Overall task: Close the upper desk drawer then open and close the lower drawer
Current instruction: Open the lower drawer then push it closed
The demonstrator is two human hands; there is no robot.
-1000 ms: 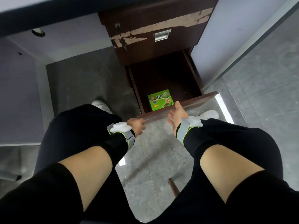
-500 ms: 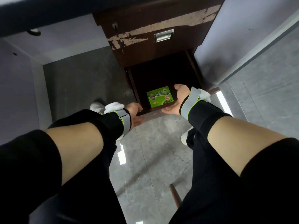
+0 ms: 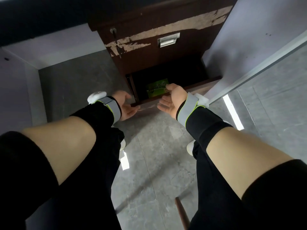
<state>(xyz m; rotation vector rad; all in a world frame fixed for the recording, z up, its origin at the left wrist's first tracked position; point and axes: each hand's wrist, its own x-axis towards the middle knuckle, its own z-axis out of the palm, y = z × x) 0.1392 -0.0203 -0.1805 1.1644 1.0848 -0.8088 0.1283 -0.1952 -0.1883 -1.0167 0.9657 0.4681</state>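
The dark brown upper drawer (image 3: 149,52), with peeling veneer and a metal recessed handle (image 3: 168,40), sits flush in the desk. Below it the lower drawer (image 3: 204,83) stands partly out, only a short gap showing. A green box (image 3: 156,89) lies inside, half in shadow. My right hand (image 3: 172,100) has its palm against the lower drawer's front edge, fingers spread. At the drawer's left corner, my left hand (image 3: 125,105) is palm up with fingers apart and holds nothing.
A grey wall panel (image 3: 249,39) with a metal strip runs along the right of the drawers. The open knee space of the desk (image 3: 74,77) lies to the left. Grey floor tiles (image 3: 154,155) and a wooden chair leg (image 3: 181,213) are below.
The lower drawer has slid well inward, from fully out to a short gap. Both hands moved forward with its front. The green box is now mostly in shadow.
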